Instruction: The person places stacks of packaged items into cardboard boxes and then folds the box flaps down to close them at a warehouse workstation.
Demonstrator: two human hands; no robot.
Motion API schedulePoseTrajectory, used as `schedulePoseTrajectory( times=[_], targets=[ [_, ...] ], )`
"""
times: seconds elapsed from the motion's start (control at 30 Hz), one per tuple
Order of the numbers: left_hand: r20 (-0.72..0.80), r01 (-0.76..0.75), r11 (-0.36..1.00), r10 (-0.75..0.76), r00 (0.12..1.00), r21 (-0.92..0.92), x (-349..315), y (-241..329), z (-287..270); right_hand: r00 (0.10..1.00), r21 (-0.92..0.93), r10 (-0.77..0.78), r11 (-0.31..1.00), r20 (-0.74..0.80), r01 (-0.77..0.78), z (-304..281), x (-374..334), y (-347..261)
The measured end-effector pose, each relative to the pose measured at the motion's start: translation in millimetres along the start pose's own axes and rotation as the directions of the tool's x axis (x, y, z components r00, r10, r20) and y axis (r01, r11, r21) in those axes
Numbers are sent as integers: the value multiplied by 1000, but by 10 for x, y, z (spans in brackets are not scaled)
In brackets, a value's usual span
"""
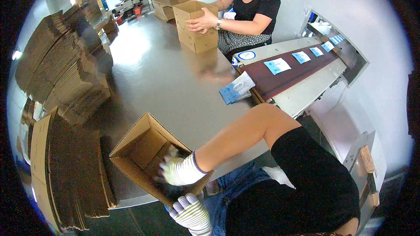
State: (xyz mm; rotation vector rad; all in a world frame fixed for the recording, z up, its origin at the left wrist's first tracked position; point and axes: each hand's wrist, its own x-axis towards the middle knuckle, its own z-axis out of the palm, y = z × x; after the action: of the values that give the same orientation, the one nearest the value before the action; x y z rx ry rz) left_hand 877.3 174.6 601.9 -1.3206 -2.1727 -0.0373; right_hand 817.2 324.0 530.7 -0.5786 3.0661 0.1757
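Note:
An open cardboard box (pixel 131 150) sits tilted at the near edge of the metal table, its mouth facing up toward me. My right hand (pixel 183 169), in a white striped glove, reaches down inside it; motion smears the fingers, and anything they may hold cannot be made out. At the box's near corner, my left hand (pixel 191 213), in a matching glove, has its fingers bent against the rim and grips it. Dark shadow hides the bottom of the box. A blue-and-white packet (pixel 237 88) lies where the conveyor end meets the table.
A dark red conveyor belt (pixel 280 81) carries several similar packets from a wall opening. Across the table (pixel 153 78), a co-worker holds an upright cardboard box (pixel 199 39). Stacks of flattened cardboard (pixel 65 74) line the left side, with another stack (pixel 74 170) near me.

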Motion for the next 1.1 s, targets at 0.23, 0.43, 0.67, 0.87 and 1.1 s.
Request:
schedulePoseTrajectory(
  times=[0.23,0.43,0.67,0.87,1.1],
  targets=[
    [-53,80,996,-83,995,-50,-55,214,-11,983,191,-51,978,-176,85,-738,-686,84],
    [-44,132,991,-133,990,-29,-77,379,-194,684,577,259,765,-682,286,-1235,-1529,123],
    [1,131,991,-131,991,-24,78,688,-587,552,686,605,723,-574,-78,-919,-2470,449],
    [19,179,982,-178,984,-57,158,716,-631,624,722,705,619,-338,-308,-440,-2908,1026],
    [-15,194,981,-194,981,-15,143,769,-571,540,323,841,524,-45,-788,-359,-3469,2122]
  ],
)
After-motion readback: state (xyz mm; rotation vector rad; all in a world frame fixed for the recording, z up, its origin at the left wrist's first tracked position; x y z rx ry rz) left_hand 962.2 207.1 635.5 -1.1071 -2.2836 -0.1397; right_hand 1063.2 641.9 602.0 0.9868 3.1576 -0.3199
